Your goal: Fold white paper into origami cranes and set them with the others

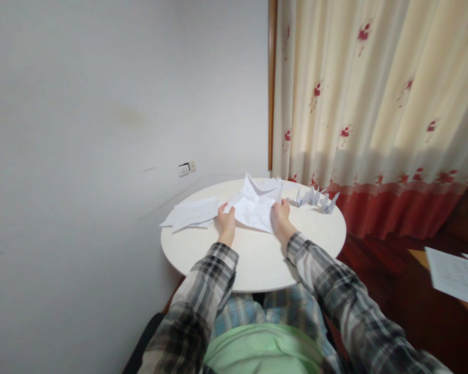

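A creased sheet of white paper (256,205) is held up just over the round white table (257,270), with one corner pointing upward at the far side. My left hand (226,221) pinches its left edge, thumb on top. On the opposite edge, my right hand (281,217) grips the paper, its fingers partly hidden beneath. To the left of my left hand lies a small stack of loose white sheets (197,212). Several folded paper cranes (311,197) stand at the table's right rear, beyond my right hand.
A pale wall (101,156) with a socket (184,170) borders the table on the left. Behind and to the right hangs a cream and red curtain (366,104). Printed sheets (456,275) rest on a wooden surface at far right.
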Demonstrator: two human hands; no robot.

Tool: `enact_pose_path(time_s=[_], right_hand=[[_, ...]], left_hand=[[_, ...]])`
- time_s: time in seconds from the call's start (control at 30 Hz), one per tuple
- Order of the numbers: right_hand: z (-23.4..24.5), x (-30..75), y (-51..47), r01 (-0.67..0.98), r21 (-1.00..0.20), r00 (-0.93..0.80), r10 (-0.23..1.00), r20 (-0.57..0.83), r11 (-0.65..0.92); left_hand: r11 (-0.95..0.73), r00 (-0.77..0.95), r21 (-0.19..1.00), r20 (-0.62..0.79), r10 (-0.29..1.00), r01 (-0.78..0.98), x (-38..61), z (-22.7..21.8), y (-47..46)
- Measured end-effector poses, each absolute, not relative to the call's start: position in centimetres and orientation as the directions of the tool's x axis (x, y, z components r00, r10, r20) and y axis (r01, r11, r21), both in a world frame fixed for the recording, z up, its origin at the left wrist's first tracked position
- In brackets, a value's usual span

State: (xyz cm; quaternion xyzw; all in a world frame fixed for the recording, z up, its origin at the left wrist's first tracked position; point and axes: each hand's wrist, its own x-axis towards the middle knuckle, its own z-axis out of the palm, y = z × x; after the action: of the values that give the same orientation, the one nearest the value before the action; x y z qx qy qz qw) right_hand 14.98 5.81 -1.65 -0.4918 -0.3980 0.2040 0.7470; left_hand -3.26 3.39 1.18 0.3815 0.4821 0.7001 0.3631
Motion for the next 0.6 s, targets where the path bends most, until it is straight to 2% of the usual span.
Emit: enact_pose_path(time_s=[0.03, 0.07, 0.17, 0.3, 0.47, 0.6], right_hand=[[-1.4, 14.9, 5.5, 0.028, -0.924, 0.651, 0.695, 0.307, 0.382], [-1.1, 14.7, 5.2, 0.013, -0.932, 0.651, 0.705, 0.282, 0.361], [0.1, 14.4, 4.2, 0.035, -0.935, 0.657, 0.697, 0.288, 0.354], [1.2, 14.5, 3.0, 0.118, -0.941, 0.671, 0.673, 0.312, 0.318], [1.9, 14.3, 1.7, 0.338, -0.894, 0.604, 0.661, 0.445, 0.293], [2.2, 13.9, 1.3, 0.434, -0.852, 0.533, 0.679, 0.506, 0.294]], left_hand=[[-0.308, -0.465, 0.951, 0.257, 0.847, -0.035, -3.4, 1.2, 3.4], [-0.333, -0.472, 0.941, 0.324, 0.82, 0.067, -3.4, 1.3, 3.5], [-0.361, -0.445, 0.881, 0.468, 0.764, 0.306, -3.4, 1.5, 3.4], [-0.333, -0.416, 0.779, 0.582, 0.698, 0.531, -3.3, 1.7, 2.8], [-0.308, -0.388, 0.736, 0.608, 0.693, 0.603, -3.0, 1.9, 2.3], [-0.317, -0.361, 0.783, 0.551, 0.753, 0.535, -2.8, 1.9, 2.4]])
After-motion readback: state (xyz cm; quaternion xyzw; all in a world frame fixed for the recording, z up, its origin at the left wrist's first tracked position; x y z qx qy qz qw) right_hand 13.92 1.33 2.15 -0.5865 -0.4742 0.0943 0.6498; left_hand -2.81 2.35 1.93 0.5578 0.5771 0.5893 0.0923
